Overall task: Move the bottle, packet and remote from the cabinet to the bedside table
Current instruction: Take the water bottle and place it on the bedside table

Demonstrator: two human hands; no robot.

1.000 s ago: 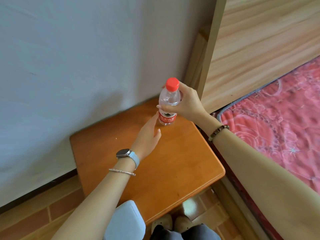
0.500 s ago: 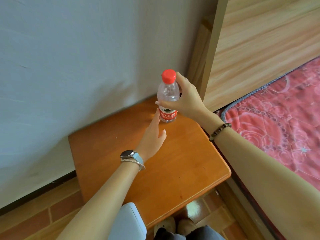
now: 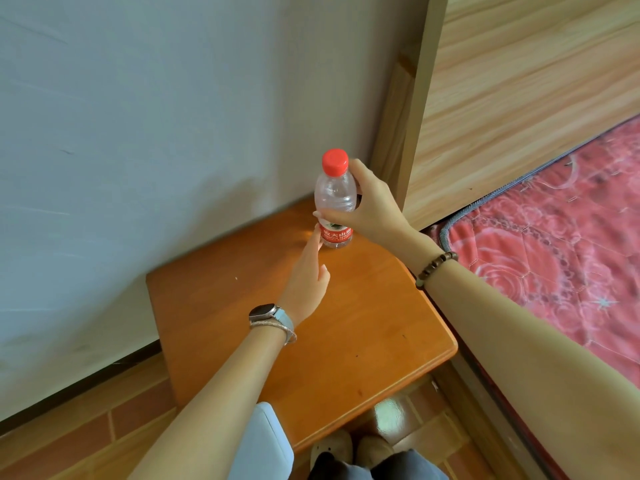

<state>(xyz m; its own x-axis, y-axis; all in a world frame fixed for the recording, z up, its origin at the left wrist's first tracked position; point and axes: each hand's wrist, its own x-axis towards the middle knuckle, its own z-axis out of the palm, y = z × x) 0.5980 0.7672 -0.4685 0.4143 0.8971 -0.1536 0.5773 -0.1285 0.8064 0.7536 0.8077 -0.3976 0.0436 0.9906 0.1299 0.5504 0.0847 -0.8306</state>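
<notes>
A clear plastic bottle point(image 3: 335, 195) with a red cap and a red label stands upright at the far corner of the orange wooden bedside table point(image 3: 363, 323), its base on or just above the top. My right hand point(image 3: 367, 202) is wrapped around the bottle's middle from the right. My left hand point(image 3: 306, 275) reaches flat over the table with fingers together, its fingertips touching the bottle's label low on the left. It holds nothing. No packet or remote is in view.
A pale wall point(image 3: 138, 133) runs along the table's left and back. A wooden headboard point(image 3: 519, 81) and a bed with a red floral cover point(image 3: 561, 244) lie to the right. Tiled floor point(image 3: 86, 427) and my slippers point(image 3: 346, 448) are below.
My right hand has lowered the bottle toward the table's far corner. My left hand has stretched forward until its fingertips meet the label.
</notes>
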